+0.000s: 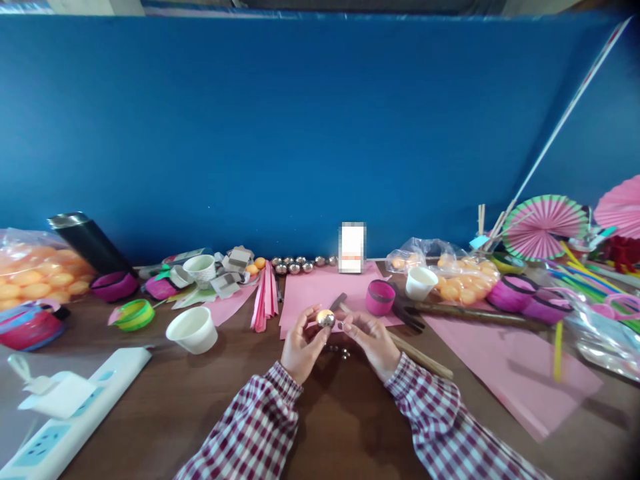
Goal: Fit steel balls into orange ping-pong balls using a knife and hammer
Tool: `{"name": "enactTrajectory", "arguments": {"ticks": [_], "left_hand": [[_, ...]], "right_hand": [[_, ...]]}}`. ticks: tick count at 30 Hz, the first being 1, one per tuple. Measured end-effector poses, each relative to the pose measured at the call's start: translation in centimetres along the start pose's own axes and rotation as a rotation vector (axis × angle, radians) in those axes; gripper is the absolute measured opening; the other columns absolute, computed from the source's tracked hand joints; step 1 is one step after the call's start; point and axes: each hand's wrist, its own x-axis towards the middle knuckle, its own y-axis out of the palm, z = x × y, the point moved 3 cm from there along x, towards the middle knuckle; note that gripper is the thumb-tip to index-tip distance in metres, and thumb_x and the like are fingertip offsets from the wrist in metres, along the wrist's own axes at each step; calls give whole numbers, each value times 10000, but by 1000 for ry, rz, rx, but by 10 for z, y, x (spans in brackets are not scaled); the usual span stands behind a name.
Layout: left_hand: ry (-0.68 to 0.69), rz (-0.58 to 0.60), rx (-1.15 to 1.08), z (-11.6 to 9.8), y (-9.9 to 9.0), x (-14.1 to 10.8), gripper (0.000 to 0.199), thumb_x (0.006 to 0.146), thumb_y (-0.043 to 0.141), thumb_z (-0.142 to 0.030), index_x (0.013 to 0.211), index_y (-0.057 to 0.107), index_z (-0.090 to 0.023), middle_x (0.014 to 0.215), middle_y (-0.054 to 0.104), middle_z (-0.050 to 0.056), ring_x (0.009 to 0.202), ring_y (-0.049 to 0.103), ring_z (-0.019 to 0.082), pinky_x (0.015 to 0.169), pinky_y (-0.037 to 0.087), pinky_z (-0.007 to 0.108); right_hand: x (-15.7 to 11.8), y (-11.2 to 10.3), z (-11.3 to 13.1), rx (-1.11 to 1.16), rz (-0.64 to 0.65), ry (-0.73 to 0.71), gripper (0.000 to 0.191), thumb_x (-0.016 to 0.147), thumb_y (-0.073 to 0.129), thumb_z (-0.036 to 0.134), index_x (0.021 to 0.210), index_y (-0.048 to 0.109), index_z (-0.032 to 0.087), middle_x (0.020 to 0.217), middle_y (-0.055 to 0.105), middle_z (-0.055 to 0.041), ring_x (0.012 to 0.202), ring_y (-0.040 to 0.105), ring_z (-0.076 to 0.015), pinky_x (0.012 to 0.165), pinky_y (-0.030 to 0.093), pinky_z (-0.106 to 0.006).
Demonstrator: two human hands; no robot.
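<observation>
My left hand (pixel 300 348) is closed around a small ball (pixel 326 319), orange on top and covered with shiny silver lower down. Close to the ball's right side, my right hand (pixel 375 341) pinches a tiny shiny piece (pixel 341 325), too small to make out. Below the hands, several small shiny pieces (pixel 345 354) lie on the brown table (pixel 340 413). A hammer with a wooden handle (pixel 425 361) passes behind my right hand. Farther back, several silver balls (pixel 295 268) sit in rows along the blue wall. A pink sheet (pixel 310 293) lies just behind the hands.
White cups (pixel 193 330) stand left and right. A magenta roll (pixel 380 297) sits on the pink sheet. Bags of orange balls (pixel 465 280) lie at both sides. A power strip (pixel 75 413) occupies the left front. Pink fans (pixel 545 227) stand at the right. A blue wall (pixel 300 133) closes the back.
</observation>
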Motion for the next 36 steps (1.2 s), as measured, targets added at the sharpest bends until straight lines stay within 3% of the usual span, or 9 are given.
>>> {"name": "enactTrajectory", "arguments": {"ticks": [6,11,15,21,26,31,36], "left_hand": [[-166,39,-288,7,-1,2,479,700,587,-275,1146,443,-176,1061,577,98,879,587,190,789,460,348],[-239,45,-352,8,2,0,392,700,595,-276,1068,520,-164,1036,587,81,845,586,160,745,468,285],[-270,78,-322,5,5,-2,398,700,595,-291,1077,496,-212,1074,575,67,778,600,141,689,480,278],[-262,100,-298,2,6,-3,391,694,592,-322,1055,529,-185,1050,592,88,747,599,139,670,480,281],[-215,105,-276,5,6,-2,404,709,580,-303,1085,526,-169,1034,601,95,726,594,132,662,483,279],[-177,100,-224,5,5,-1,445,692,598,-301,1103,511,-155,1051,599,105,922,567,214,772,468,355],[-163,102,-186,6,5,-1,451,691,593,-313,1106,508,-157,1048,604,100,926,569,222,786,465,376]], "right_hand": [[-2,1,3,1,11,-37,175,690,601,342,684,544,178,739,583,10,665,523,-112,629,421,-237],[-1,0,1,-15,-5,-39,210,667,615,370,685,556,170,957,574,-31,835,531,-159,759,423,-288],[0,0,2,-13,-4,-47,204,660,625,366,666,563,171,977,568,-32,876,528,-173,809,402,-309],[-1,4,8,-70,39,-53,248,669,593,427,629,558,184,780,592,-9,830,527,-174,777,419,-311],[-2,6,10,-53,62,-43,239,678,589,408,640,558,174,783,583,-9,768,525,-152,743,424,-290],[-2,7,12,-81,68,-47,229,661,606,403,637,567,179,793,584,-12,758,525,-157,728,428,-292],[-2,7,11,-94,84,-38,253,659,600,428,635,571,177,782,587,-13,733,532,-156,720,433,-301]]}}
